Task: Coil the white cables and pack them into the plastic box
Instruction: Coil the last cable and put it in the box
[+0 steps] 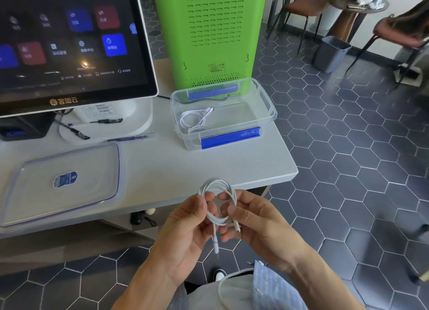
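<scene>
Both hands hold a coiled white cable (218,186) just in front of the table's near edge. My left hand (185,235) pinches the coil's left side and my right hand (260,226) grips its right side. A plug end hangs down between my palms. The clear plastic box (267,105) with blue clips stands open on the table, farther back and slightly right. Another coiled white cable (193,120) lies in the box's left part. A further white cable (221,293) loops across my lap.
The box's clear lid (62,182) lies flat at the table's left. A touchscreen terminal (69,43) stands at the back left, a green device (213,36) behind the box. A pen (130,138) lies near the terminal's base. Chairs and a grey bin (330,53) stand on the tiled floor to the right.
</scene>
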